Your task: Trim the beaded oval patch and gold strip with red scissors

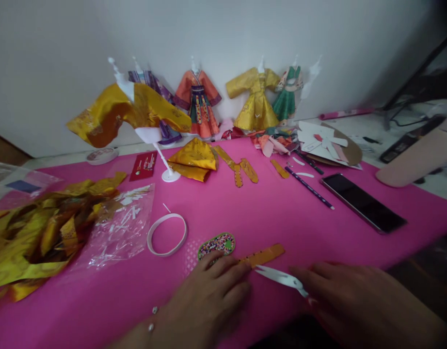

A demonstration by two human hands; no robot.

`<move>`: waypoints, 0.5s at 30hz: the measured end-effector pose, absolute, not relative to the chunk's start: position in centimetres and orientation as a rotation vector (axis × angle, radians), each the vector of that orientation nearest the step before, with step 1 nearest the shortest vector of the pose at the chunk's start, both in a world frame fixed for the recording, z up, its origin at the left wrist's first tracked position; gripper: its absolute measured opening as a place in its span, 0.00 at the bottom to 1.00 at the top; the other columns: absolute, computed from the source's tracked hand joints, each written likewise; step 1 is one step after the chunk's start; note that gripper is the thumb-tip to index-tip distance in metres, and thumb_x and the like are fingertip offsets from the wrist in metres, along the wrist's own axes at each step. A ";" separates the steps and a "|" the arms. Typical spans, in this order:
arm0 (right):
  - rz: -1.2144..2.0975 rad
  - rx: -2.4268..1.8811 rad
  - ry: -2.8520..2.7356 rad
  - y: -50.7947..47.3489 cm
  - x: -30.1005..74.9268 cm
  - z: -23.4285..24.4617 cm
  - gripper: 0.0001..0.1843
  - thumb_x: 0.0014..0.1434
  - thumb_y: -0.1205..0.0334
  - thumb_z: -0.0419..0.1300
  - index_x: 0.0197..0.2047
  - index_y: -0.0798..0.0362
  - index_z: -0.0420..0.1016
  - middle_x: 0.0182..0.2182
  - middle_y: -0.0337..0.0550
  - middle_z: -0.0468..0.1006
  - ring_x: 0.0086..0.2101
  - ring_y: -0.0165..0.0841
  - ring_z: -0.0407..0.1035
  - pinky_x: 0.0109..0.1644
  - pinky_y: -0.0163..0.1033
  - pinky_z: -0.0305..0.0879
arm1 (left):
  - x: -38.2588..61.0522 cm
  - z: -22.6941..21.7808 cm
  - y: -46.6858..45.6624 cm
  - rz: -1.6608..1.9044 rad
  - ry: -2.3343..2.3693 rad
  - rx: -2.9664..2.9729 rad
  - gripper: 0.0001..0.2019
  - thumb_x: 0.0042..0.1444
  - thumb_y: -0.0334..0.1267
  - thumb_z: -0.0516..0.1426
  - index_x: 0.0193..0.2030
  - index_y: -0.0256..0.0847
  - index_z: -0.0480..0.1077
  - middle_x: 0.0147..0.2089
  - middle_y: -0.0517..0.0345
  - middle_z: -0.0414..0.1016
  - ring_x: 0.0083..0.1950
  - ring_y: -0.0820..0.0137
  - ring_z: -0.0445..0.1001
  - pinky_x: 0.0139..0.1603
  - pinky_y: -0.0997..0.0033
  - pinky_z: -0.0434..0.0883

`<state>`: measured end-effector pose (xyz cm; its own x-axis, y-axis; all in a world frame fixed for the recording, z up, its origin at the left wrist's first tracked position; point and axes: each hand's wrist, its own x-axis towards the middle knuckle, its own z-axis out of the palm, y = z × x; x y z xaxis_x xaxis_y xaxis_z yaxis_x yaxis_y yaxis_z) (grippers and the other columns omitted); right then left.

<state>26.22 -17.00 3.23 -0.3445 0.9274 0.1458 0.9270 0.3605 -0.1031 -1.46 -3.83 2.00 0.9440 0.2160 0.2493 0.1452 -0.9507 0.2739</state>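
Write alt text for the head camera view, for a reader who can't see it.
A person's right hand holds scissors at a strip of gold cloth, while the left hand covers the strip's other end on a pink table. Further back lie a pencil and a phone, with small doll dresses along the wall.

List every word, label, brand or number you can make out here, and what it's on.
Nothing is sharp enough to quote.
Red card: printing, too blurred to read.
Purple pencil: pale marks, too small to read.
Long black item: pale marks, too blurred to read.
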 end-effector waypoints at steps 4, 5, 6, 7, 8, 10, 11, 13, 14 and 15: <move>-0.007 -1.659 -2.400 -17.0 25.8 3.4 0.18 0.54 0.75 0.55 0.41 0.44 0.76 0.27 0.31 0.81 0.20 0.32 0.77 0.20 0.44 0.57 | -1.6 2.2 -3.8 0.448 0.254 2.814 0.06 0.78 0.35 0.57 0.52 0.44 0.77 0.64 0.54 0.84 0.61 0.58 0.81 0.68 0.50 0.74; 0.004 -1.662 -2.405 -17.1 25.7 3.4 0.18 0.54 0.75 0.56 0.41 0.44 0.76 0.27 0.31 0.82 0.20 0.32 0.77 0.20 0.43 0.57 | -1.7 2.2 -3.7 0.467 0.259 2.801 0.06 0.78 0.34 0.57 0.52 0.44 0.76 0.64 0.54 0.84 0.60 0.58 0.81 0.68 0.50 0.74; 0.022 -1.664 -2.420 -17.2 25.6 3.4 0.18 0.54 0.76 0.57 0.41 0.44 0.76 0.27 0.31 0.82 0.21 0.32 0.78 0.20 0.42 0.58 | -1.8 2.2 -3.6 0.493 0.274 2.785 0.06 0.78 0.32 0.56 0.52 0.44 0.76 0.63 0.53 0.84 0.60 0.58 0.81 0.67 0.50 0.75; 0.041 -1.667 -2.437 -17.3 25.5 3.3 0.18 0.53 0.76 0.58 0.42 0.44 0.77 0.28 0.31 0.83 0.22 0.32 0.78 0.21 0.41 0.59 | -1.9 2.1 -3.5 0.531 0.298 2.770 0.08 0.77 0.31 0.55 0.53 0.44 0.75 0.62 0.52 0.84 0.59 0.58 0.81 0.66 0.50 0.76; 0.055 -1.668 -2.453 -17.4 25.4 3.3 0.19 0.53 0.76 0.59 0.42 0.44 0.77 0.29 0.30 0.84 0.23 0.32 0.79 0.21 0.41 0.60 | -2.1 2.0 -3.3 0.581 0.336 2.758 0.09 0.77 0.29 0.54 0.55 0.43 0.74 0.61 0.51 0.83 0.59 0.58 0.81 0.64 0.51 0.77; 0.079 -1.678 -2.483 -17.7 25.2 3.1 0.20 0.51 0.77 0.60 0.43 0.44 0.77 0.30 0.30 0.85 0.24 0.32 0.80 0.22 0.39 0.61 | -2.3 1.7 -2.8 0.691 0.448 2.746 0.13 0.76 0.27 0.52 0.60 0.42 0.72 0.62 0.47 0.82 0.59 0.57 0.80 0.59 0.51 0.79; 0.084 -1.677 -2.494 -17.8 25.2 3.0 0.21 0.51 0.77 0.60 0.44 0.44 0.77 0.31 0.30 0.85 0.24 0.32 0.80 0.23 0.39 0.61 | -2.4 1.5 -2.6 0.738 0.517 2.741 0.14 0.76 0.27 0.52 0.61 0.43 0.71 0.62 0.46 0.81 0.59 0.56 0.80 0.57 0.51 0.79; 0.078 -1.678 -2.506 -18.0 25.2 2.9 0.22 0.51 0.77 0.60 0.46 0.44 0.77 0.32 0.29 0.85 0.24 0.32 0.80 0.23 0.39 0.62 | -2.5 1.0 -2.3 0.774 0.648 2.731 0.14 0.75 0.27 0.53 0.62 0.44 0.70 0.62 0.45 0.80 0.59 0.54 0.80 0.57 0.49 0.79; 0.070 -1.679 -2.508 -18.1 25.2 2.9 0.22 0.51 0.77 0.59 0.46 0.44 0.77 0.32 0.29 0.85 0.25 0.32 0.81 0.24 0.39 0.62 | -2.5 0.8 -2.1 0.766 0.698 2.725 0.14 0.74 0.28 0.54 0.62 0.44 0.70 0.61 0.45 0.79 0.59 0.53 0.79 0.57 0.47 0.79; 0.063 -1.673 -2.511 -18.1 25.2 2.8 0.23 0.51 0.77 0.59 0.46 0.44 0.77 0.32 0.29 0.85 0.25 0.32 0.81 0.24 0.39 0.63 | -2.5 0.5 -2.1 0.754 0.729 2.717 0.14 0.74 0.29 0.55 0.62 0.44 0.70 0.61 0.45 0.79 0.59 0.53 0.79 0.58 0.46 0.79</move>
<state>25.21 -18.13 2.79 -0.3802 0.9214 0.0799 0.9163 0.3870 -0.1032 -2.51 -2.07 0.54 0.7441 0.5198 0.4197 0.4020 -0.8501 0.3402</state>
